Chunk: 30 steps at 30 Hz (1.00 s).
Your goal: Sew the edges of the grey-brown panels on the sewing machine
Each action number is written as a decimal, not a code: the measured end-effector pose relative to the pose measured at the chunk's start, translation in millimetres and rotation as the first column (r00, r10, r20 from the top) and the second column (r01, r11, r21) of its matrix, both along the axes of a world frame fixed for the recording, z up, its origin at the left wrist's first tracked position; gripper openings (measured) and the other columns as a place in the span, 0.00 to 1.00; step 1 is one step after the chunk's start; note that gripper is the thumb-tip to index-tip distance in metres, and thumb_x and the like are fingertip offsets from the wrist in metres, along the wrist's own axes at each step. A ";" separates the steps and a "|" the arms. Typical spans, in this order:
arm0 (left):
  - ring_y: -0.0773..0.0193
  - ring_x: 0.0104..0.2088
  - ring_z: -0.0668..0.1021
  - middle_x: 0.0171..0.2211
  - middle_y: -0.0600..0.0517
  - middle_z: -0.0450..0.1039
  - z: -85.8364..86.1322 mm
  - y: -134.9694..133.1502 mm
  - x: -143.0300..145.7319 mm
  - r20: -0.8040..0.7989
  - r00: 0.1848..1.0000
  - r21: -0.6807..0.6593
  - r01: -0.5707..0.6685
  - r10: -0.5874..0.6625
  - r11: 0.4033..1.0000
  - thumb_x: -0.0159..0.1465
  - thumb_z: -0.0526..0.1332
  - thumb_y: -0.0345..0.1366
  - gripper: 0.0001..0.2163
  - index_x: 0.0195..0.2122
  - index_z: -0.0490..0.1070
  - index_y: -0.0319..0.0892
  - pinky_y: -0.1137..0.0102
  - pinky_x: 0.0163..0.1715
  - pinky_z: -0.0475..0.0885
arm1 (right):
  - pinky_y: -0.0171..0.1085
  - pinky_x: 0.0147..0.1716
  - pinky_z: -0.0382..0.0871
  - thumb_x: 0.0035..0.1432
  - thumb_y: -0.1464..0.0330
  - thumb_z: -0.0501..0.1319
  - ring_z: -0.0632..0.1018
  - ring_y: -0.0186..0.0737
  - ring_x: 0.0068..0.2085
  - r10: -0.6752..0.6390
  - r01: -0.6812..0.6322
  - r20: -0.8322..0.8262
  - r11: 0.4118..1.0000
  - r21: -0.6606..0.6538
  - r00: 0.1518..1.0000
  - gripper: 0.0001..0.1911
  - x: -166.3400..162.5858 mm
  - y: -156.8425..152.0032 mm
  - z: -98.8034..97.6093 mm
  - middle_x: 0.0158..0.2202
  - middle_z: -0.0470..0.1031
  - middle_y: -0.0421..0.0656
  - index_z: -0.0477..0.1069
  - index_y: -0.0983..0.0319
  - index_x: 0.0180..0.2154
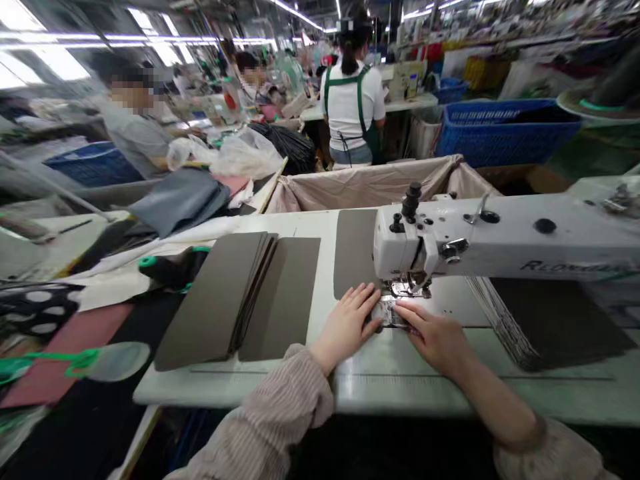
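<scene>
Resting left hand [349, 325] and right hand [443, 341], unclenched, outstretched, at shiny metal plate [388, 312]; blocked ahead by white metal sewing machine [500, 237]; flanked by stacked grey-brown rectangular panels [213, 293].

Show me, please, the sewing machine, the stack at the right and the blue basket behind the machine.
Sewing machine [500, 233]: head view, on its white arm.
Right stack [560, 320]: head view, on its top panel.
Blue basket [505, 141]: head view, on its front wall.

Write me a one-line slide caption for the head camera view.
Left hand and right hand at a white sewing machine, between the left panel stack and right panel stack.
</scene>
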<state>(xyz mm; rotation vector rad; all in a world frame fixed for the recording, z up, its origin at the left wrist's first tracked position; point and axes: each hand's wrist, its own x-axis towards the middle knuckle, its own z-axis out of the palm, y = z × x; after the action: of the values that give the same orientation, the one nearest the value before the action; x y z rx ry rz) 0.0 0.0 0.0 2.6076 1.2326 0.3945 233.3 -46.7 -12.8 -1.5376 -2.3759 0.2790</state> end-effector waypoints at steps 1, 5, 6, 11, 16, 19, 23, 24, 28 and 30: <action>0.56 0.68 0.56 0.69 0.48 0.52 -0.1 1.3 0.8 0.003 1.000 0.004 -0.004 0.004 1.000 0.71 0.53 0.47 0.26 0.67 0.53 0.46 0.57 0.67 0.52 | 0.45 0.49 0.72 0.63 0.73 0.53 0.74 0.44 0.54 0.001 -0.001 -0.001 1.000 0.006 1.000 0.28 0.7 0.0 -0.1 0.65 0.62 0.38 0.59 0.52 0.63; 0.55 0.68 0.58 0.68 0.48 0.54 -1.1 5.0 3.0 0.016 1.000 0.018 -0.019 0.019 1.000 0.71 0.53 0.47 0.25 0.66 0.56 0.45 0.56 0.67 0.53 | 0.44 0.48 0.72 0.62 0.73 0.54 0.75 0.44 0.53 0.005 -0.005 -0.002 1.000 0.027 1.000 0.28 2.4 0.1 -0.1 0.65 0.62 0.39 0.60 0.52 0.63; 0.55 0.67 0.58 0.68 0.48 0.54 -1.5 5.5 3.2 0.020 1.000 0.022 -0.021 0.021 1.000 0.71 0.53 0.47 0.24 0.66 0.56 0.45 0.56 0.67 0.53 | 0.43 0.47 0.73 0.62 0.73 0.55 0.75 0.44 0.53 0.007 -0.007 -0.001 1.000 0.031 1.000 0.28 2.4 0.0 0.0 0.65 0.63 0.40 0.61 0.53 0.63; 0.56 0.66 0.61 0.67 0.49 0.57 -2.0 6.7 3.7 0.030 0.999 0.039 -0.031 0.029 0.999 0.71 0.53 0.47 0.24 0.66 0.57 0.48 0.56 0.66 0.54 | 0.44 0.46 0.74 0.61 0.73 0.55 0.77 0.45 0.50 0.006 -0.006 0.005 0.999 0.050 1.000 0.28 1.1 0.3 0.6 0.64 0.64 0.42 0.62 0.54 0.62; 0.54 0.66 0.61 0.66 0.48 0.59 -0.1 8.4 5.6 0.022 0.999 0.058 -0.040 0.039 0.997 0.71 0.54 0.46 0.23 0.65 0.58 0.48 0.55 0.65 0.55 | 0.44 0.47 0.74 0.60 0.73 0.55 0.78 0.45 0.49 0.006 -0.005 -0.004 0.998 0.068 1.000 0.28 0.8 0.5 1.2 0.63 0.66 0.43 0.63 0.54 0.61; 0.54 0.65 0.62 0.65 0.49 0.60 0.4 9.5 6.5 0.015 0.999 0.060 -0.044 0.043 0.997 0.71 0.53 0.46 0.22 0.64 0.59 0.48 0.55 0.65 0.56 | 0.44 0.47 0.74 0.60 0.73 0.55 0.78 0.44 0.49 0.003 -0.003 0.001 0.998 0.061 1.000 0.28 0.9 0.1 1.4 0.63 0.65 0.42 0.63 0.53 0.62; 0.54 0.66 0.61 0.66 0.49 0.58 -0.9 10.7 6.7 0.014 0.999 0.056 -0.042 0.042 0.998 0.71 0.54 0.47 0.23 0.65 0.58 0.47 0.55 0.66 0.55 | 0.43 0.47 0.73 0.61 0.73 0.55 0.77 0.44 0.51 -0.007 0.006 0.002 0.999 0.051 1.000 0.27 0.7 0.1 1.5 0.63 0.65 0.41 0.63 0.53 0.61; 0.54 0.66 0.60 0.66 0.49 0.58 -1.3 10.9 6.7 0.017 0.999 0.056 -0.044 0.043 0.997 0.71 0.54 0.47 0.23 0.65 0.58 0.47 0.55 0.66 0.54 | 0.43 0.47 0.73 0.61 0.73 0.54 0.77 0.44 0.51 -0.004 0.004 0.002 0.999 0.049 1.000 0.27 0.6 0.2 1.4 0.64 0.64 0.40 0.63 0.53 0.61; 0.55 0.68 0.57 0.67 0.50 0.55 -1.0 12.1 6.9 0.023 1.000 0.035 -0.017 0.016 0.999 0.72 0.52 0.46 0.23 0.66 0.57 0.46 0.55 0.67 0.52 | 0.44 0.47 0.73 0.61 0.73 0.54 0.77 0.44 0.51 0.003 -0.003 0.003 0.999 0.050 1.000 0.28 0.7 0.6 0.7 0.64 0.64 0.41 0.62 0.53 0.62; 0.56 0.68 0.57 0.67 0.50 0.56 -0.5 13.1 7.0 0.021 1.000 0.018 -0.002 0.001 1.000 0.72 0.52 0.46 0.23 0.66 0.56 0.46 0.55 0.67 0.51 | 0.43 0.45 0.74 0.61 0.73 0.55 0.77 0.44 0.50 -0.005 0.005 0.001 0.998 0.062 1.000 0.28 0.6 0.5 0.3 0.63 0.65 0.41 0.62 0.53 0.62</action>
<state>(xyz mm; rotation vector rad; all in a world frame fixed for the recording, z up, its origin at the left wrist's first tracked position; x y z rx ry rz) 7.0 13.1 -0.5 2.6112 1.2300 0.4342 233.9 -46.2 -12.5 -1.5160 -2.3580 0.2014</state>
